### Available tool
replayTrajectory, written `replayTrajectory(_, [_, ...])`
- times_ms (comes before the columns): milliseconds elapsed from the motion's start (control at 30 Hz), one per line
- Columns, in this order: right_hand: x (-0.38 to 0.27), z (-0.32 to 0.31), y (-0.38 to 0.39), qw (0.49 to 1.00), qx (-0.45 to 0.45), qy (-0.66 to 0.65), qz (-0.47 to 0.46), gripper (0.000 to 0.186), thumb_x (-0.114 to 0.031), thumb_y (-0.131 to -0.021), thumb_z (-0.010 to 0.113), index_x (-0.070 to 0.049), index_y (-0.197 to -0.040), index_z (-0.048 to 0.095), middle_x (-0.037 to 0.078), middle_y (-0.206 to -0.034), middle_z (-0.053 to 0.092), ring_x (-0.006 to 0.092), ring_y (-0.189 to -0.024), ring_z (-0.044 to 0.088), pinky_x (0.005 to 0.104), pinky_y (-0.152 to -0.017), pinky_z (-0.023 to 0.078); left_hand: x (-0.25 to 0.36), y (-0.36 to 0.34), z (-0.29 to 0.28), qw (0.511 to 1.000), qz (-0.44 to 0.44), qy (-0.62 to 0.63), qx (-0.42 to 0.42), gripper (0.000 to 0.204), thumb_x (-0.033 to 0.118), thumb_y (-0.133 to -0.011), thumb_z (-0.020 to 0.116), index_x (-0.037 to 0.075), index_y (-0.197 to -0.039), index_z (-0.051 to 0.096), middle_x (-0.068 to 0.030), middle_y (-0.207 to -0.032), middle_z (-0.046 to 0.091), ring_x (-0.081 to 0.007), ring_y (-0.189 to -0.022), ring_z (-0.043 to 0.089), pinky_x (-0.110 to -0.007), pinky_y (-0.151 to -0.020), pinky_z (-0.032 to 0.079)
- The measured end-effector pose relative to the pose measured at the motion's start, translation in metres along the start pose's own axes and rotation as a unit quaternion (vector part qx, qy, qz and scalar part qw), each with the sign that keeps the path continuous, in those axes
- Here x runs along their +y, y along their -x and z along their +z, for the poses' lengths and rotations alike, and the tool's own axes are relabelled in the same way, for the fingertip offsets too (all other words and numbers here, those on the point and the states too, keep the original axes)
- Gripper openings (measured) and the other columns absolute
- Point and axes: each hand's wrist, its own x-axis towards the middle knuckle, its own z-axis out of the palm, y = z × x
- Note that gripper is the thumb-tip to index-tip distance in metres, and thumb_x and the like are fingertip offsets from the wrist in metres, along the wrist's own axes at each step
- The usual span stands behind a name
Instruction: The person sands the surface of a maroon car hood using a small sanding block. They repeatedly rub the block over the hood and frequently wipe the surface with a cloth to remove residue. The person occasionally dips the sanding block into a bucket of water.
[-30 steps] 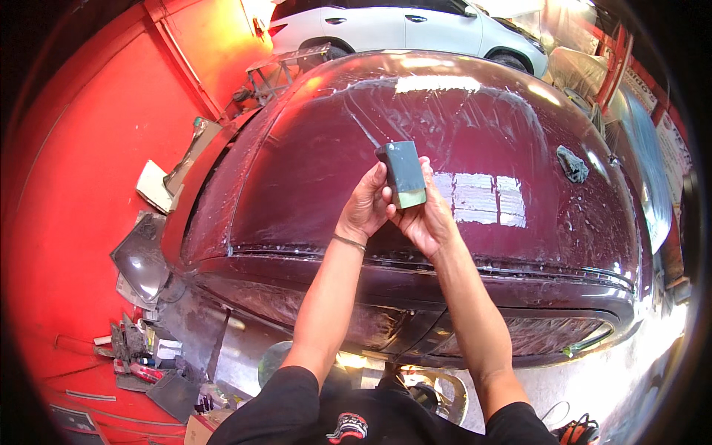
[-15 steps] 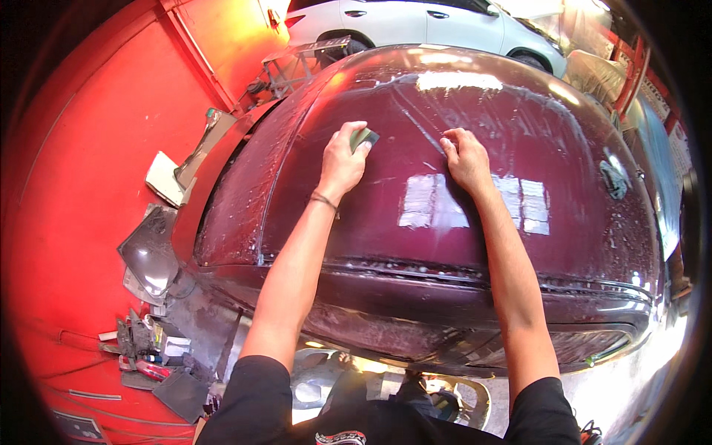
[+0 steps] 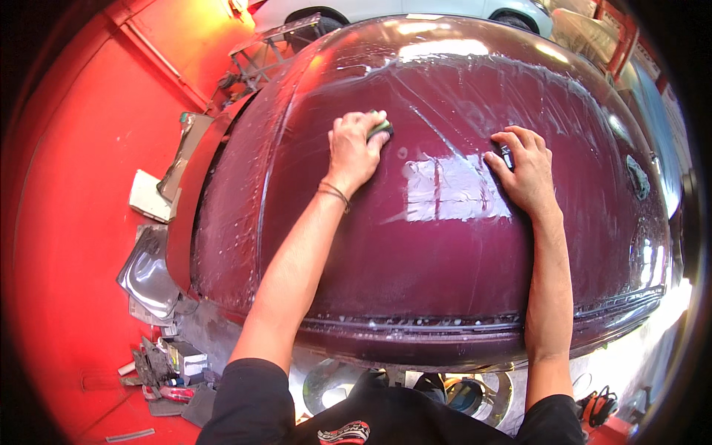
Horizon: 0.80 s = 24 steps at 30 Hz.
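Note:
Beneath both hands spreads the wet, dark red roof (image 3: pixel 400 274) of a car, streaked with water and pale smears. My left hand (image 3: pixel 354 152) is closed round a small green and black block (image 3: pixel 381 130), held against the roof left of its middle; the fingers cover most of it. To the right, my right hand (image 3: pixel 528 172) has bent fingers with the thumb apart. Its fingertips are at the roof surface, and nothing shows in its grasp. A crumpled grey-green cloth (image 3: pixel 636 178) lies on the roof at the far right.
A red wall (image 3: pixel 81 245) stands on the left, with panels and a heap of tools and scraps (image 3: pixel 167 371) along it. Behind the roof are a metal trestle (image 3: pixel 271 48) and a white car (image 3: pixel 415 9). Orange and black gear (image 3: pixel 598 406) sits at the lower right.
My right hand has moved right across the roof, its thumb and fingers spreading wider. My left hand, still with the block, has shifted slightly right and turned. The view has tilted nearer the roof.

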Motion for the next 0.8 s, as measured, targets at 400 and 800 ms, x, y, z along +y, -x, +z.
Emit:
replayTrajectory(400, [0.008, 0.015, -0.001, 1.0, 0.014, 0.023, -0.012, 0.042, -0.047, -0.111, 0.077, -0.015, -0.138, 0.077, 0.012, -0.15, 0.07, 0.0332, -0.149, 0.064, 0.0553, -0.122, 0.047, -0.138, -0.254, 0.141, 0.991, -0.097, -0.022, -0.092, 0.041, 0.04, -0.101, 0.09, 0.026, -0.139, 0.089, -0.0107, -0.143, 0.087, -0.0343, -0.135, 0.082, -0.05, -0.117, 0.062])
replayTrajectory(800, [0.032, 0.006, -0.008, 0.449, 0.013, -0.864, 0.227, 0.049, -0.047, -0.128, 0.055, -0.003, -0.146, 0.07, 0.013, -0.124, 0.082, 0.018, -0.095, 0.08, 0.033, -0.08, 0.069, -0.072, -0.118, 0.06, 0.991, 0.014, 0.102, -0.085, 0.032, 0.013, -0.106, 0.087, 0.001, -0.135, 0.082, -0.0156, -0.148, 0.084, -0.0294, -0.144, 0.076, -0.045, -0.127, 0.055])
